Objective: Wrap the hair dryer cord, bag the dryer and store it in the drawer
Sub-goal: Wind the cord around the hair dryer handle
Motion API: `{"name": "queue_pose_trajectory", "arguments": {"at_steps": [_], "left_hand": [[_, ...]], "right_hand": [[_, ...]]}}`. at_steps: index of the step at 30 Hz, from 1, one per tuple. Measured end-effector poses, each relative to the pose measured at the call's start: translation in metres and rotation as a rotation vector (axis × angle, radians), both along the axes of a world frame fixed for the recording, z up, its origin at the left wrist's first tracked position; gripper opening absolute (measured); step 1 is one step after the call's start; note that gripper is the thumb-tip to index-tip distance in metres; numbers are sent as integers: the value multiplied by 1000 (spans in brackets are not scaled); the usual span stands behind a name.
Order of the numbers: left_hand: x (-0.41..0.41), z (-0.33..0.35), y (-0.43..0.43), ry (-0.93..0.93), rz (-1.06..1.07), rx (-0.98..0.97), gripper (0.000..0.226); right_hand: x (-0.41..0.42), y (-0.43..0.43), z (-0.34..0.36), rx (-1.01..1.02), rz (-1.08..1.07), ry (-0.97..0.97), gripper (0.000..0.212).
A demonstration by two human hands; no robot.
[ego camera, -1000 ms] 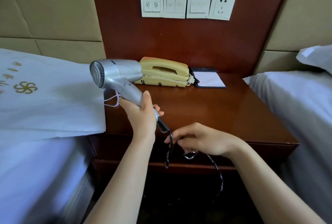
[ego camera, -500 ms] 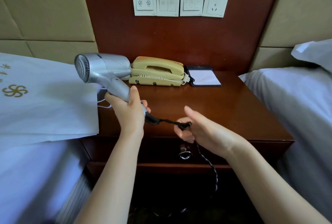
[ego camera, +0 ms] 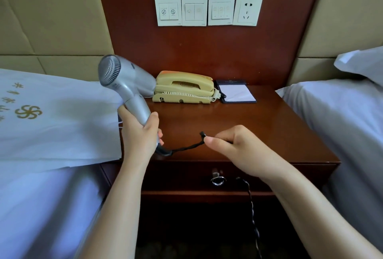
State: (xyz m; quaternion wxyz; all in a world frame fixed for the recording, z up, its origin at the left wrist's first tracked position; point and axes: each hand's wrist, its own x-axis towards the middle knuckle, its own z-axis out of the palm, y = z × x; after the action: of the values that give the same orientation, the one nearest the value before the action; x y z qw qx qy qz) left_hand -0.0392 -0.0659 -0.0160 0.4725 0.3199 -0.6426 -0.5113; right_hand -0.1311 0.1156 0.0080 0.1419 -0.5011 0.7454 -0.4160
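Hair dryer (ego camera: 124,80) is up in the air over the worktop's (ego camera: 259,126) front-left corner. L hand (ego camera: 138,134) is wrapped round the lower handle. Handle axis slants from lower-right up to upper-left; barrel lies roughly across, grille end to the left, nozzle toward the phone (ego camera: 184,88).

Cord (ego camera: 186,147) leaves the handle base and runs right along the front edge, slack, to the R hand (ego camera: 238,146), which pinches it betw thumb and curled fingers. The rest drops below that wrist, past the drawer (ego camera: 186,175) front and its ring pull (ego camera: 218,180). Plug not in view.

Key relation: cord lies right of the handle and R hand is already on it, near the handle base. My read: R winds while L keeps the handle steady. No loops on the handle yet, so wrapping is at its start.

Bag (ego camera: 62,124) lies flat on the bed, its corner overlapping the worktop's left edge, next to L hand.

Writing: gold pinwheel logo plus gold characters on bag, not legible. Notepad (ego camera: 236,92) header too small to read.
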Motion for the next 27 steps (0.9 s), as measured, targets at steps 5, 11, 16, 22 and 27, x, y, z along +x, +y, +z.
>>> {"name": "queue_pose_trajectory", "arguments": {"at_steps": [5, 11, 16, 22, 27], "left_hand": [[5, 8, 1, -105, -39, -99, 38], [0, 7, 9, -214, -127, -249, 41], [3, 9, 27, -355, -409, -361, 45], [2, 3, 42, -439, -712, -329, 43], [4, 1, 57, -387, -918, -22, 26]], "right_hand": [[2, 12, 14, -29, -70, 240, 54], [-2, 20, 25, -37, -55, 250, 54], [-14, 20, 28, -81, -99, 221, 55], [-29, 34, 39, -45, -39, 220, 39], [-38, 47, 47, -20, -102, 279, 42]]}}
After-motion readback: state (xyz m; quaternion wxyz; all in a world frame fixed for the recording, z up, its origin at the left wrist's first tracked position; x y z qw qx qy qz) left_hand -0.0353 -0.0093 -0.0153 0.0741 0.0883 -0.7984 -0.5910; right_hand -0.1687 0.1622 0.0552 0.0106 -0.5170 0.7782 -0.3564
